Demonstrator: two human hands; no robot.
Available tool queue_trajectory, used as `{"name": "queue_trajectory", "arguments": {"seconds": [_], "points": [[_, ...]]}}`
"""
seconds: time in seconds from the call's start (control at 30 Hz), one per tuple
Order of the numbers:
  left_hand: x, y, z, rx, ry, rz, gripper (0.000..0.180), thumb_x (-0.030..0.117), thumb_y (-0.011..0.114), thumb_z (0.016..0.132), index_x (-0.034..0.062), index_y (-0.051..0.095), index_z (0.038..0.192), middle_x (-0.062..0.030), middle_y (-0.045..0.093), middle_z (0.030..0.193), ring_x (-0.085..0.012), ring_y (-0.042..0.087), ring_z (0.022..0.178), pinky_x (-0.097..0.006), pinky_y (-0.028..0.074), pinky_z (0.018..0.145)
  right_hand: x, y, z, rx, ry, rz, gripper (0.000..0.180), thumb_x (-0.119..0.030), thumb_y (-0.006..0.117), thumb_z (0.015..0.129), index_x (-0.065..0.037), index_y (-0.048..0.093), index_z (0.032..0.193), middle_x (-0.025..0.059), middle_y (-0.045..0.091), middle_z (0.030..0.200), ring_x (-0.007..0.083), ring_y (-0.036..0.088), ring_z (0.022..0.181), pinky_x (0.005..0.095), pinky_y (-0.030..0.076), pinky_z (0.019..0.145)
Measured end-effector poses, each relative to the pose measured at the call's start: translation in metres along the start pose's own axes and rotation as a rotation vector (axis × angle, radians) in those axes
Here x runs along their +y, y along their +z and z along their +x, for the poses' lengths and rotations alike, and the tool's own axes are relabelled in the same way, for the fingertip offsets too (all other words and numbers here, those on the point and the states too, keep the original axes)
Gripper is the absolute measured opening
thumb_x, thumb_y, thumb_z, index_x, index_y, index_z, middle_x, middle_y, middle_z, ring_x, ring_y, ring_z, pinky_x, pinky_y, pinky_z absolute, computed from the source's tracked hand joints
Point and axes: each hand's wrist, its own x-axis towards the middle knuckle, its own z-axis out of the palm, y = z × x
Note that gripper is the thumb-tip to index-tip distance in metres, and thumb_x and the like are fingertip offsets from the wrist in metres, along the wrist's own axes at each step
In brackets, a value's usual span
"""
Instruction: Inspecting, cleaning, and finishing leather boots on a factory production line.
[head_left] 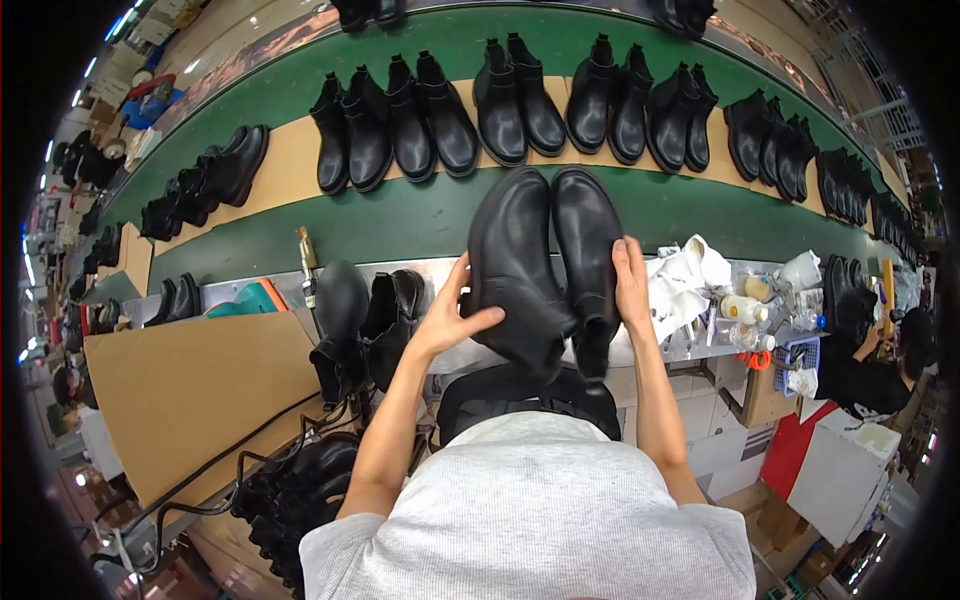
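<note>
A pair of black ankle boots (515, 260) is held up in front of me, side by side, toes pointing away and shafts toward my body. My left hand (455, 315) presses on the outer side of the left boot, thumb lying over its upper. On the far side of the right boot (587, 240), my right hand (630, 282) grips the outer edge with the fingers. The two boots are squeezed together between both hands, above the bench's near edge. Part of my fingers is hidden behind the boots.
Boot pairs (500, 105) line brown cardboard on a green conveyor (400, 215) ahead. Left are a brush (305, 265), more boots (341, 310), a cardboard sheet (200, 400) and cables. To the right lie white cloths (680, 290), bottles (745, 308) and a blue basket (797, 362); a person (880, 365) works beyond.
</note>
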Motion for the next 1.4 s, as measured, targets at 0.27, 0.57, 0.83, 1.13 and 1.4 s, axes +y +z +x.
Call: {"name": "queue_trajectory", "arguments": {"seconds": [0.27, 0.57, 0.83, 1.13, 1.4], "points": [[0.031, -0.013, 0.018, -0.107, -0.180, 0.104, 0.083, 0.021, 0.078, 0.070, 0.0016, 0.035, 0.138, -0.0107, 0.059, 0.108, -0.0186, 0.056, 0.085, -0.031, 0.045, 0.082, 0.017, -0.014, 0.010, -0.212, 0.316, 0.138, 0.060, -0.048, 0.041, 0.094, 0.005, 0.051, 0.120, 0.0145, 0.060, 0.113, 0.0208, 0.055, 0.104, 0.0312, 0.041, 0.090], [0.021, 0.010, 0.042, 0.340, -0.670, -0.939, 0.057, 0.047, 0.070, 0.077, 0.0062, 0.053, 0.113, -0.0106, 0.059, 0.103, -0.0224, 0.059, 0.097, -0.037, 0.051, 0.081, -0.055, 0.025, 0.012, -0.332, 0.627, 0.824, 0.041, -0.044, 0.054, 0.090, -0.010, 0.058, 0.112, 0.0019, 0.064, 0.104, 0.0135, 0.060, 0.095, 0.0294, 0.048, 0.080], [0.012, 0.010, 0.046, 0.346, -0.753, -0.874, 0.057, 0.050, 0.069, 0.076, 0.0097, 0.051, 0.112, -0.0105, 0.057, 0.101, -0.0223, 0.056, 0.096, -0.038, 0.049, 0.079, -0.042, 0.030, 0.011, -0.229, 0.798, 0.846, 0.037, -0.047, 0.065, 0.082, -0.014, 0.059, 0.099, -0.0001, 0.061, 0.090, 0.0116, 0.057, 0.081, 0.0275, 0.047, 0.073], [-0.062, 0.000, -0.004, 0.315, -0.666, -0.783, 0.040, 0.031, 0.056, 0.089, 0.0055, 0.051, 0.118, -0.0103, 0.057, 0.111, -0.0239, 0.054, 0.105, -0.039, 0.040, 0.095, -0.019, 0.021, -0.005, -0.192, 0.859, 1.136, 0.038, -0.043, 0.064, 0.083, -0.011, 0.058, 0.103, 0.0030, 0.062, 0.096, 0.0150, 0.059, 0.085, 0.0296, 0.049, 0.074], [0.047, 0.043, 0.005, 0.375, -0.024, 0.090, 0.055, 0.011, 0.061, 0.084, -0.0002, 0.037, 0.132, -0.0152, 0.045, 0.128, -0.0248, 0.042, 0.121, -0.037, 0.033, 0.102, -0.022, 0.013, -0.024, -0.070, 0.868, 1.257, 0.043, -0.046, 0.064, 0.082, -0.010, 0.056, 0.105, 0.0028, 0.062, 0.092, 0.0147, 0.058, 0.082, 0.0280, 0.048, 0.071]]}}
